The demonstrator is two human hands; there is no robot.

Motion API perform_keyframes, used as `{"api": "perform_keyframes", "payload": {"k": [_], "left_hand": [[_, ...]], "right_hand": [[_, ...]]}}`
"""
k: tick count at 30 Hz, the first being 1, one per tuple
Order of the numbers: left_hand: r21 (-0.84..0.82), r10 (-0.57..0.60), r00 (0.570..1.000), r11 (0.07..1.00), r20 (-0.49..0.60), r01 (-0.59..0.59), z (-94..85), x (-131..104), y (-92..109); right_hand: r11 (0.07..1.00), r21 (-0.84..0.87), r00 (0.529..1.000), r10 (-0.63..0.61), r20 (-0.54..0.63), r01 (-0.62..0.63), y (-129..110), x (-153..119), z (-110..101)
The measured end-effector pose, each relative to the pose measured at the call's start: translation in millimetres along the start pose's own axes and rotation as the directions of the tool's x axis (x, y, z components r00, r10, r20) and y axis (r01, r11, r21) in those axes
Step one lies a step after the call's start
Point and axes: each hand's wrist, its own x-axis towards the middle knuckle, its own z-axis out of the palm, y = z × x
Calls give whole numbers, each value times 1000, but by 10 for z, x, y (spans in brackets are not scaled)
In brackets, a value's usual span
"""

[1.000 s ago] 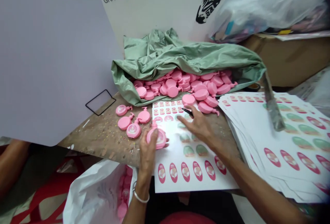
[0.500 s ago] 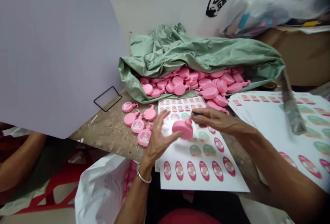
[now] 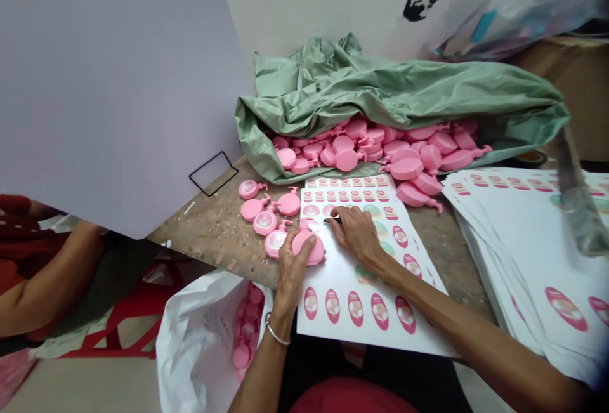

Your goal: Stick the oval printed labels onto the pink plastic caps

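Note:
My left hand [image 3: 291, 267] is closed round a pink plastic piece [image 3: 309, 249], flat and round with a small hooked spout like a pump bottle. It is held over the left edge of a white sticker sheet [image 3: 337, 273] printed with rows of pink and green labels. My right hand [image 3: 359, 235] rests on the sheet, pinching a thin dark tool [image 3: 333, 219] whose tip is by a round label; its exact kind is hidden by the fingers. Beside my left hand lie several more pink pieces [image 3: 265, 222], some with a round label on their face.
A green sack [image 3: 404, 92] spills many pink pieces [image 3: 346, 159] along the back. Stacked sticker sheets [image 3: 514, 254] lie to the right. Below the table edge, a white bag [image 3: 190, 337] holds pink pieces. A wire frame [image 3: 214, 173] stands left; another person's arm [image 3: 52, 273] shows beyond a panel.
My left hand has moved the pink piece left and down, toward the labelled pieces. My right hand has come away from the piece and down onto the sheet with the dark tool.

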Motion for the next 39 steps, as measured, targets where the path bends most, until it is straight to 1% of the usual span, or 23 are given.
{"api": "perform_keyframes", "payload": {"k": [4,7,9,11,13,15,17,19,24,26,30,32,34,35,37,39], "left_hand": [[40,45,998,998,-34,-44,-46,36,-106],[85,67,998,994,-10,-66,-73,53,-136],[139,88,995,986,38,-92,-80,67,-116],[215,105,990,969,99,-125,-74,86,-74],[306,121,982,938,143,-160,-55,104,-25],[391,132,977,901,169,-189,-26,115,17],[441,135,975,874,176,-201,6,112,44],[461,133,975,865,176,-201,33,97,54],[510,143,978,836,149,-200,72,58,57],[530,139,979,824,151,-199,83,54,64],[574,145,977,791,158,-210,92,60,68],[591,170,969,769,176,-243,85,64,56],[603,210,957,743,202,-291,74,60,42],[606,222,951,734,213,-307,68,54,38],[606,213,946,728,243,-320,61,32,40],[596,187,940,734,285,-327,62,3,53]], "right_hand": [[996,-79,999,-44,-4,44,-25,-8,68],[991,-123,998,-58,8,59,-31,-20,54],[993,-94,997,-66,26,68,-22,-43,20],[998,-22,997,-66,43,67,0,-73,-26],[998,46,998,-39,51,37,32,-100,-73],[997,74,999,19,41,-22,62,-114,-109],[996,62,997,70,15,-71,80,-113,-124],[996,33,997,81,-4,-81,81,-109,-116],[997,-73,999,20,-26,-22,58,-127,-56],[997,-71,1000,8,-19,-10,49,-139,-54],[999,10,998,43,50,-43,21,-127,-106],[995,32,992,87,96,-90,7,-82,-145],[985,50,976,153,155,-163,10,4,-181],[974,75,959,194,204,-213,22,64,-196],[934,148,903,262,340,-326,66,208,-223],[884,226,834,263,485,-410,119,364,-250]]}}
